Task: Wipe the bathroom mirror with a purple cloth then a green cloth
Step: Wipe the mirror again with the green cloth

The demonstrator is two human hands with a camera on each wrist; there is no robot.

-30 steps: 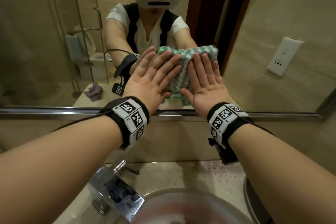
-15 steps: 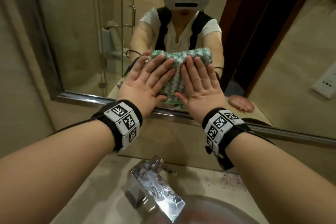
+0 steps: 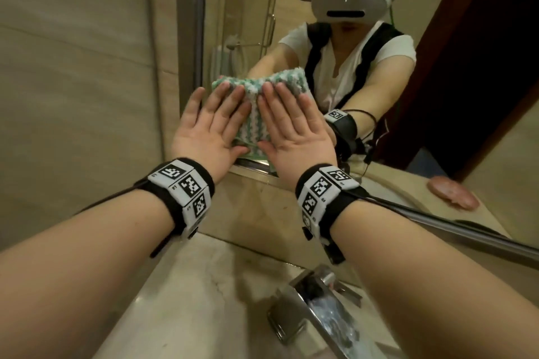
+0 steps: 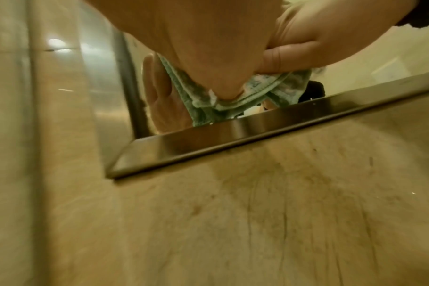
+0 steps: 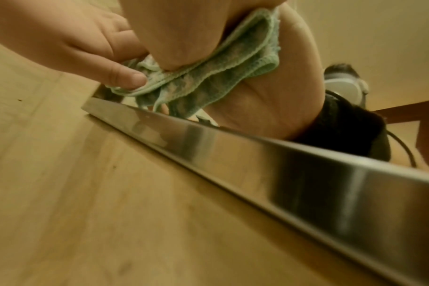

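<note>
A green-and-white cloth [image 3: 251,125] lies flat against the mirror [image 3: 248,23], close to its lower left corner. My left hand [image 3: 213,125] and right hand [image 3: 294,131] press on it side by side, fingers straight and pointing up. The cloth's top edge shows above my fingertips. In the left wrist view the heel of my left hand [image 4: 208,48] pins the folded cloth [image 4: 289,89] just above the steel mirror frame [image 4: 257,125]. The right wrist view shows my right hand [image 5: 179,38] on the cloth [image 5: 233,77]. No purple cloth is in view.
A beige tiled wall [image 3: 87,96] runs just left of the mirror's steel frame [image 3: 437,220]. Below it are a marble counter [image 3: 204,285] and a chrome faucet [image 3: 320,315]. A round pink object [image 3: 452,195] shows in the reflection at the right.
Both hands have slid the green cloth leftwards along the bottom of the mirror, from near its middle to the lower left corner. My view has turned left with them.
</note>
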